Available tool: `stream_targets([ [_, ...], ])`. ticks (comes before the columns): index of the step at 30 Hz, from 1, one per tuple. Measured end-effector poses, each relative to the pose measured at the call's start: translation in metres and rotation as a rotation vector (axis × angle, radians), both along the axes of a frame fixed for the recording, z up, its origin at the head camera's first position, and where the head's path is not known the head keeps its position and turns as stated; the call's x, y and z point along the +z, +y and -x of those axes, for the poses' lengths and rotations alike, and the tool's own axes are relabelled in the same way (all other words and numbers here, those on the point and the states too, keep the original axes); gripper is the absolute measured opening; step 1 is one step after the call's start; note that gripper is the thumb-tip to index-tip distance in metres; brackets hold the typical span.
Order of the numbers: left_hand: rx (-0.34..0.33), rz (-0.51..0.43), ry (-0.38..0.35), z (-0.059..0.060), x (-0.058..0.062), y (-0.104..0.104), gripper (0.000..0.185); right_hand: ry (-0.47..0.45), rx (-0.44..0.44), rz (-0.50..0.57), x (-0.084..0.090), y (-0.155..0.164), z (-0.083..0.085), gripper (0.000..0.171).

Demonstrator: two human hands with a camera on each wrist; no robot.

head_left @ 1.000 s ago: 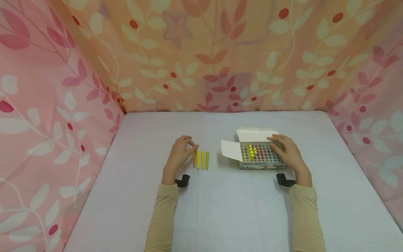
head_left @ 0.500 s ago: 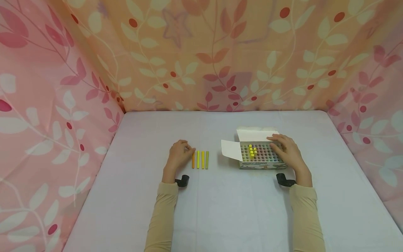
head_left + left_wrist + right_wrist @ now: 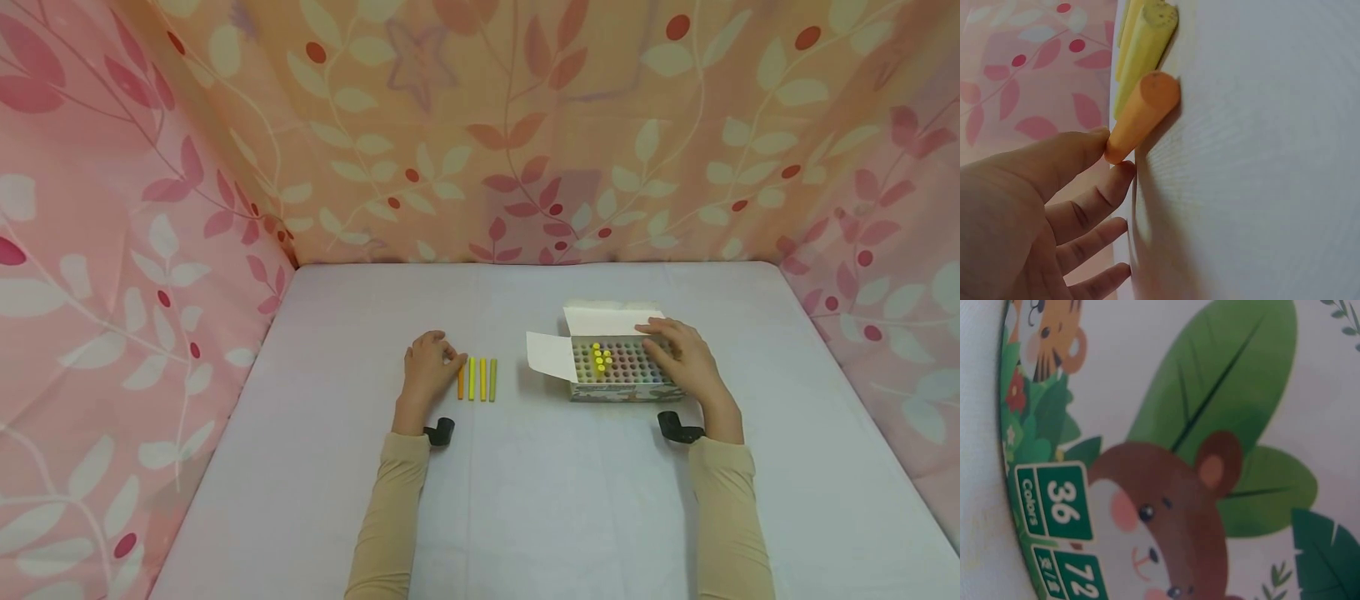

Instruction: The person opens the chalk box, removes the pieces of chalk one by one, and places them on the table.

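White table (image 3: 525, 500) enclosed by pink leaf-print curtains (image 3: 112, 250). Left hand (image 3: 426, 371), fingers relaxed, touches the orange chalk stick (image 3: 461, 380) just right of it. Right hand (image 3: 686, 358) rests, fingers extended, on the open chalk box (image 3: 600, 392).

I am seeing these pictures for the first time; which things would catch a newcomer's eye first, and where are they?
First, the open chalk box right of the table's middle, a few bright yellow tips standing above its duller rows, with the right hand resting on it. Next, four sticks lying side by side left of the box; the left hand touches the orange stick.
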State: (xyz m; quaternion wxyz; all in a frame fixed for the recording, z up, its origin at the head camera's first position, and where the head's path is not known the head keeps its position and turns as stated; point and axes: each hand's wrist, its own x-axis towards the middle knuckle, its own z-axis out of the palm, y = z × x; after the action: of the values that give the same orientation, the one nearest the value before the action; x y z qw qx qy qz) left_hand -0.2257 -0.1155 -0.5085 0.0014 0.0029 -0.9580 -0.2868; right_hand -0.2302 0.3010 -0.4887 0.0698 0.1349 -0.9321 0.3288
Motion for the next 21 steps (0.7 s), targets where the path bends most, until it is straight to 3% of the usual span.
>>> stream_targets([
  [21, -0.004, 0.038, 0.0, 0.0004, -0.0016, 0.0014, 0.028, -0.003, 0.0, -0.009, 0.0024, -0.0012, -0.0006, 0.031],
])
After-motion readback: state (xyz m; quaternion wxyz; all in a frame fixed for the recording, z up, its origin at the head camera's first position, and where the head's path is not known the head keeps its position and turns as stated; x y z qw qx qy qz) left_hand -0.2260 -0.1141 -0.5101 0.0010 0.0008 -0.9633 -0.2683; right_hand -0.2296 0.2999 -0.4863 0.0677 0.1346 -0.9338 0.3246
